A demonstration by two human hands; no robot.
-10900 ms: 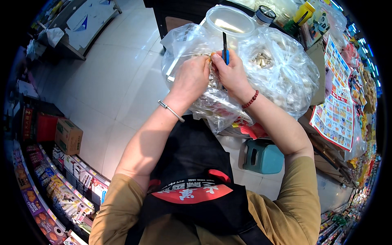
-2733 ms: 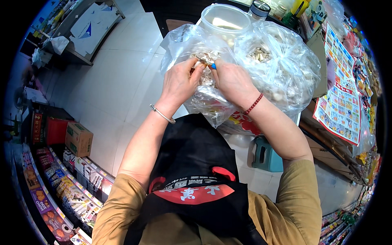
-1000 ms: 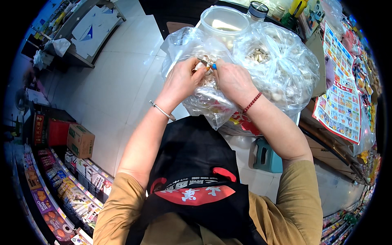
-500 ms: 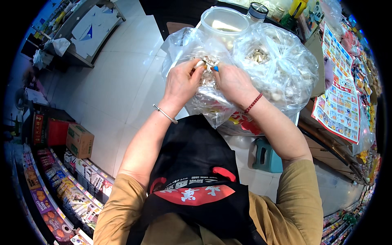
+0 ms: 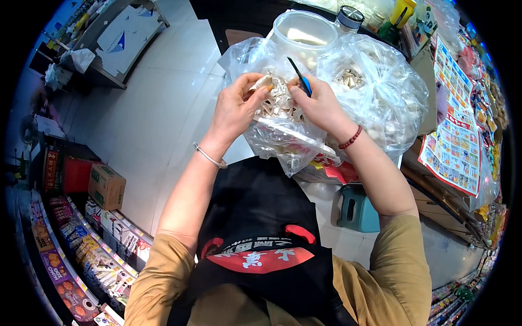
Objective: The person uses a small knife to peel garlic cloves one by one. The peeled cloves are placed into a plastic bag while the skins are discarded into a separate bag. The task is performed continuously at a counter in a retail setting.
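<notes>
My left hand (image 5: 235,106) pinches a pale piece that looks like garlic (image 5: 261,83) over an open clear plastic bag (image 5: 244,54) full of loose papery skins (image 5: 281,96). In my right hand (image 5: 322,107) is a black-and-blue utility knife (image 5: 305,84), tilted up and leftward, away from the piece. The fingertips of both hands are close together over the bag. Just to the right lies a large clear bag (image 5: 386,114) with whole bulbs, probably garlic. A translucent tub (image 5: 281,38) stands behind both bags.
A lidded jar (image 5: 349,19) and printed flyer sheets (image 5: 451,125) are along the right. A teal stool (image 5: 356,214) is beneath the work surface. Snack shelves (image 5: 70,250), a cardboard box (image 5: 106,187) and a side table (image 5: 128,41) are on the left, beside the tiled floor (image 5: 147,125).
The knife, earlier angled low between both hands, has lifted upright-leaning away from the piece. My right hand has shifted slightly right, my left hand slightly left, showing more skins between them.
</notes>
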